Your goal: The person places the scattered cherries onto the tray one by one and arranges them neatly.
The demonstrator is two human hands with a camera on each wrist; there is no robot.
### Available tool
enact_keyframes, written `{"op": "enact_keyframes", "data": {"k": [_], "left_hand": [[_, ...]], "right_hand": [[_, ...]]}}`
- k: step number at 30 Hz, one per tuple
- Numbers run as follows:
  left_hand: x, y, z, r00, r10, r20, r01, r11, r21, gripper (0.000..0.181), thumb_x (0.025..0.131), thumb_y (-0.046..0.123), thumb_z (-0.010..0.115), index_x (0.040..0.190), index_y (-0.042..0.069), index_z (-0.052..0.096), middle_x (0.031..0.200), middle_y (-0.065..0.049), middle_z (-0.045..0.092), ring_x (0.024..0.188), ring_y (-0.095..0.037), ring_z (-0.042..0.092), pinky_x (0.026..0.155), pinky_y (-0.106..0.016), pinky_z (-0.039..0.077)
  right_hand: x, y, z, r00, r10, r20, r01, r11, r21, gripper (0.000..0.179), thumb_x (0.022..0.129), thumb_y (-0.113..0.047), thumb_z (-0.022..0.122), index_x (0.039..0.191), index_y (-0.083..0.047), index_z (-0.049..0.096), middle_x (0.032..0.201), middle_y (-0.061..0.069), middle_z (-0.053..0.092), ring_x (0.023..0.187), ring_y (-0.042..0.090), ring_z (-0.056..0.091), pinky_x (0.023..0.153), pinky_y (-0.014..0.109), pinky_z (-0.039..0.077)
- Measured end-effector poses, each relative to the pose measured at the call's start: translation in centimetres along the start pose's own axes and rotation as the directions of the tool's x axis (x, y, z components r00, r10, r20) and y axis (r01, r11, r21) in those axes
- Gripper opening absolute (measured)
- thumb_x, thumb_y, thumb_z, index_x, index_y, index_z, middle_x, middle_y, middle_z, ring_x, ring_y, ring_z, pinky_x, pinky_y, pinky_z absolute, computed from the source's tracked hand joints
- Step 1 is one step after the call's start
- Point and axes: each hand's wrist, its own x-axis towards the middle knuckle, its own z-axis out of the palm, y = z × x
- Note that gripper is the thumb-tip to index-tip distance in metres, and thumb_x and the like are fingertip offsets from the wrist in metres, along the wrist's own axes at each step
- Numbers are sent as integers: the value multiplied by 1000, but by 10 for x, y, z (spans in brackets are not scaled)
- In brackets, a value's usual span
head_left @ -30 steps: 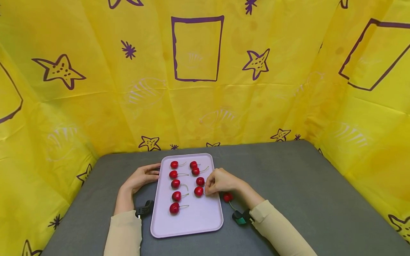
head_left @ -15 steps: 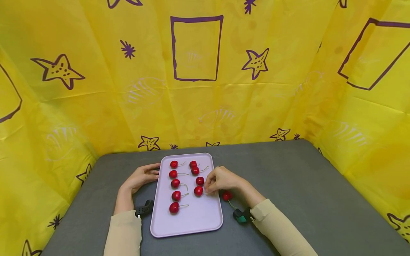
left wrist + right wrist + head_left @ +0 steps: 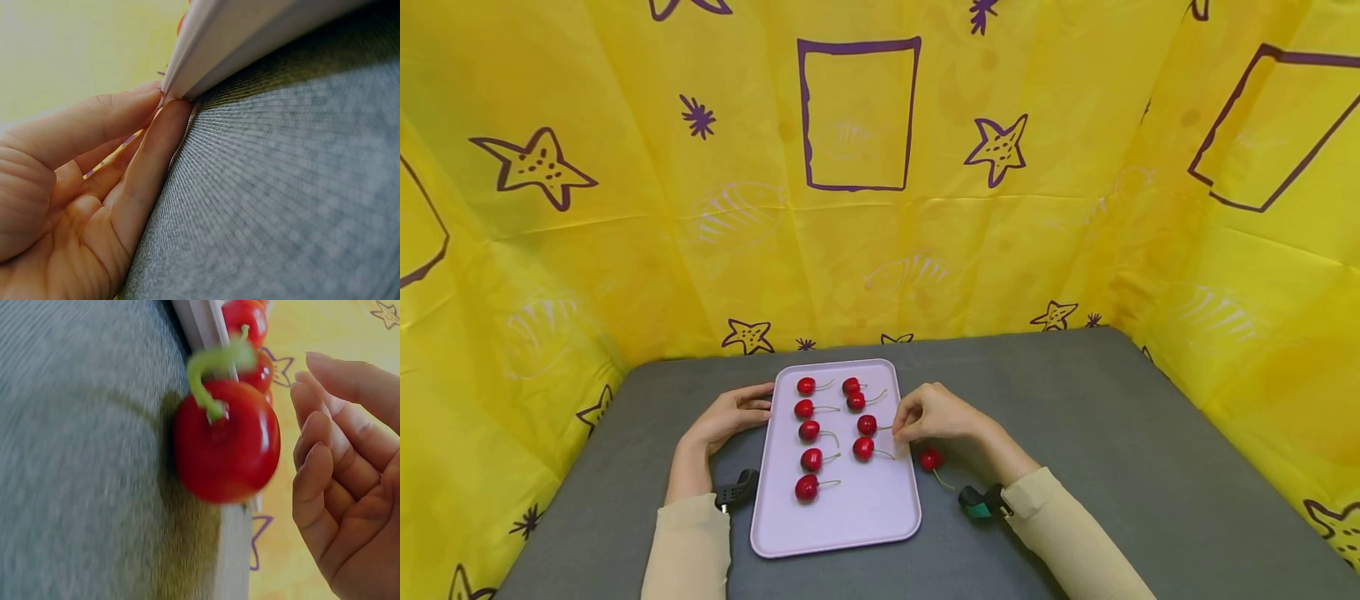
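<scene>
My left hand [image 3: 730, 417] touches the left edge of a pale lilac tray [image 3: 865, 521]; in the left wrist view thumb and fingertips meet the tray's side wall. My right hand [image 3: 942, 412] hovers by the tray's right rim, fingers loosely bent with nothing between them. Closest to its fingertips are two cherries, the upper one [image 3: 867, 425] and the lower one [image 3: 863, 449], stems pointing right. Off the tray, below the right hand, a loose cherry [image 3: 931, 458] lies on the table; it looms large in the right wrist view.
A left column of several cherries [image 3: 807, 487] runs down the tray, stems to the right. Two more cherries [image 3: 855, 402] sit close together at the upper right of the tray. The grey table [image 3: 1075, 433] is backed by a yellow patterned cloth [image 3: 865, 267].
My right hand has let go of the lower right cherry's stem and drawn back right and up, baring both stems. The left hand and the tray keep their places.
</scene>
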Motion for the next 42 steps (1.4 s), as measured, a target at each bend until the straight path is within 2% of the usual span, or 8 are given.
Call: {"op": "enact_keyframes", "data": {"k": [14,22,34,42], "left_hand": [[-2,-2,-2,1000,0,5,0,1000,9,70,91,25,70,151,6,39,138,-23,58,116,-22,63,108,-44,49],[-2,-2,-2,1000,-21,-8,21,1000,-7,69,91,23,71,151,8,40,138,-22,59,117,-22,63,109,-44,49],[-1,-3,-2,1000,-11,-4,11,1000,3,70,92,24,70,152,8,39,138,-23,58,118,-23,63,109,-45,48],[1,-3,-2,1000,-3,0,3,1000,6,70,91,25,70,151,7,39,138,-23,59,118,-23,63,109,-46,48]], "right_hand": [[-18,18,-8,1000,11,-11,-11,1000,20,7,79,-25,82,79,-23,75,70,-6,72,63,6,65,62,22,55],[-30,26,-10,999,28,-35,-26,999,46,13,78,-30,83,84,-21,76,76,-5,74,67,6,66,65,21,56],[-43,40,-11,999,51,-12,-50,993,105,20,78,-30,82,92,-16,77,81,-2,75,70,8,66,65,20,55],[-46,42,-7,997,74,30,-77,992,102,27,76,-29,84,97,-14,77,76,0,72,66,6,60,61,18,48]]}}
